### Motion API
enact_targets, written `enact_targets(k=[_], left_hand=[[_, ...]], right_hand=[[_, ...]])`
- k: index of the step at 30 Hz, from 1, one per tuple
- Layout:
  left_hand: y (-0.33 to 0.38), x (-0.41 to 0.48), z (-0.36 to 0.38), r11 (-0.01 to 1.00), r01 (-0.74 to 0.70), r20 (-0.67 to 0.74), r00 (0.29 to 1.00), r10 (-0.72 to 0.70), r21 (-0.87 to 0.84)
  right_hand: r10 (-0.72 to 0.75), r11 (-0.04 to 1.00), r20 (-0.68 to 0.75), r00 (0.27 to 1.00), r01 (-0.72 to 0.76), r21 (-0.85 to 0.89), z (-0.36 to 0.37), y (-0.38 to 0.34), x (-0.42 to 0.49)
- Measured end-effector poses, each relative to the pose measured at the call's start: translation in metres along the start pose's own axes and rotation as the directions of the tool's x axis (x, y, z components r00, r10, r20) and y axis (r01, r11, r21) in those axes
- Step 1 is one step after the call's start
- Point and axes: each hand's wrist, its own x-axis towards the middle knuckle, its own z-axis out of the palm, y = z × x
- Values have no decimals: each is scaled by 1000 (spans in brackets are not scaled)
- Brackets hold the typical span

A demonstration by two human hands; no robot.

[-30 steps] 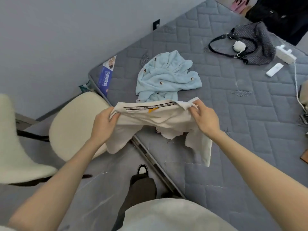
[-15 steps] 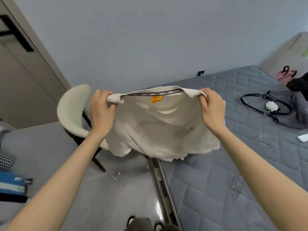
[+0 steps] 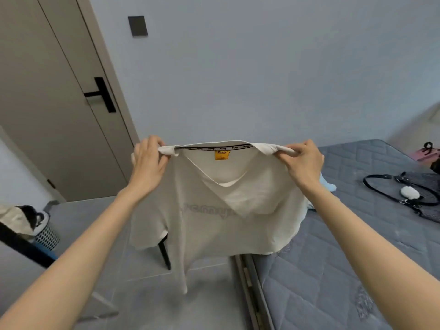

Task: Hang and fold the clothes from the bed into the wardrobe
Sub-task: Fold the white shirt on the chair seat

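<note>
Both arms stretched out front, raised about level; left hand (image 3: 148,163) pinches one shoulder of the shirt (image 3: 214,210), right hand (image 3: 303,163) pinches the other, fingers curled over the fabric. Shirt hangs spread between them, above the floor (image 3: 133,294) just left of the bed (image 3: 357,270); yellow tag (image 3: 221,155) faces the camera.

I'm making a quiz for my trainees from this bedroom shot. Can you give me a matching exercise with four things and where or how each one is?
Things: 1 T-shirt; 2 handbag; 3 label; 4 door handle.
States: A lying on the mattress; B black, fixed to the door; C held up by the left hand and right hand; D yellow, at the neckline.
Pairs: 1-C, 2-A, 3-D, 4-B.
</note>
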Motion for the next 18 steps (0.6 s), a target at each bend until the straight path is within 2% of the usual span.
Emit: enact_targets(k=[3,7,11,13,16,18], left_hand=[[-7,-20,-9,985,76,100,993,-61,-153],[-3,-44,-10,920,164,136,983,-122,-357],[10,-63,-1,859,185,243,967,-74,-477],[18,-70,6,837,188,282,959,-42,-514],[27,-74,22,848,162,320,947,10,-505],[31,-74,37,865,140,361,931,51,-482]], right_hand=[[-6,995,25,1000,8,-98,-5,1,-31],[-56,967,-117,992,25,-253,-14,1,-79],[-42,935,-220,975,-39,-351,-36,4,-114],[16,951,-291,957,-105,-292,-49,9,-124],[192,970,-351,916,-232,-75,-62,17,-132],[248,952,-387,888,-297,-72,-67,25,-133]])
